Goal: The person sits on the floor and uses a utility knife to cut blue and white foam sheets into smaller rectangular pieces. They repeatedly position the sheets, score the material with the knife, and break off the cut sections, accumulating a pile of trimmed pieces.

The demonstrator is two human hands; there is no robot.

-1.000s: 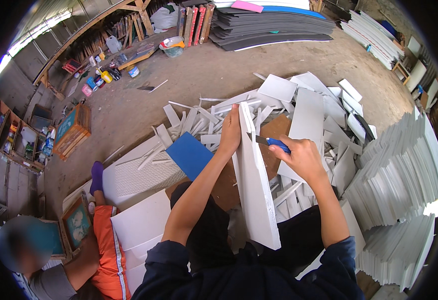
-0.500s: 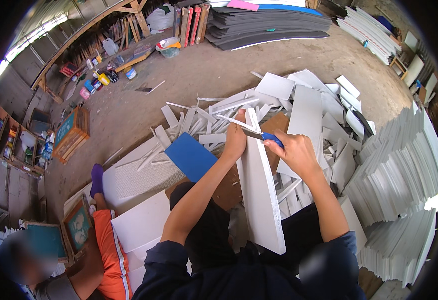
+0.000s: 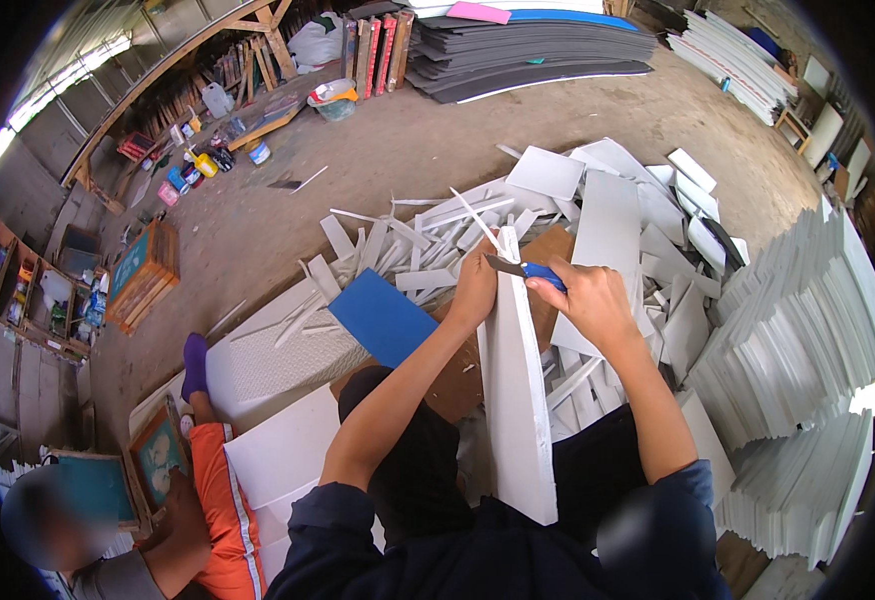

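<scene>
Blue sheet and white offcuts around the knife and white panel

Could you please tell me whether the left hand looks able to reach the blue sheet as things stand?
Probably yes, if it lets go: the left hand holds the white board, but the blue sheet lies close by, largely uncovered.

Dark sheets are stacked at the back, w/ a pink sheet laid on top. A bucket & yellow bottle are set on the floor. Wooden frames are piled L. Far L, shelves are stocked w/ small items, prob. bottles. Orange trousers are worn by a person, lower L.
</scene>
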